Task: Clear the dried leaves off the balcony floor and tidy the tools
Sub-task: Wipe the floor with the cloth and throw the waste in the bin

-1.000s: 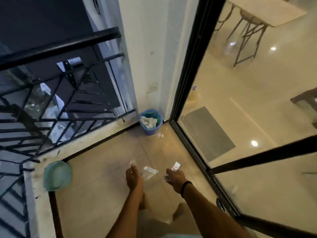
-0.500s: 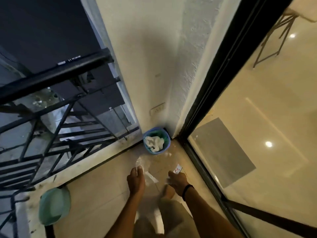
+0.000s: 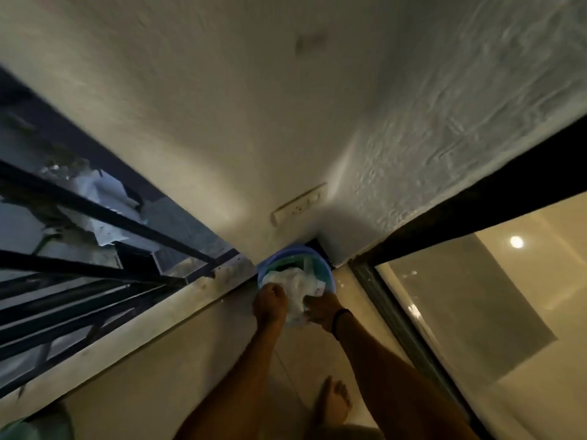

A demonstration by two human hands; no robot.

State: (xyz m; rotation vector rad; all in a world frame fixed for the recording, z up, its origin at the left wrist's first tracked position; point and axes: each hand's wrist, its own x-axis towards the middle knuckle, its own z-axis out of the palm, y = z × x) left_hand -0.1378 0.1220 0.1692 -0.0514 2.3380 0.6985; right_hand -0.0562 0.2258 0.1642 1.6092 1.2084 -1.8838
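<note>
Now you are reaching the round blue bin (image 3: 287, 248) in the corner, closer than before. Your left hand (image 3: 270, 304) and right hand (image 3: 320, 308) are both gripping crinkly clear plastic (image 3: 297, 289) over its rim.

The left forearm (image 3: 241, 376) and the right forearm (image 3: 397, 376) are bare up to the edge of the view, and the left hand (image 3: 270, 304) and the right hand (image 3: 321, 310) are bare too. A thin black band (image 3: 339, 320) goes closely round the right wrist. One bare foot (image 3: 333, 401) shows its toes. At the bottom edge is a little dull cloth (image 3: 360, 433), the garment unclear
</note>
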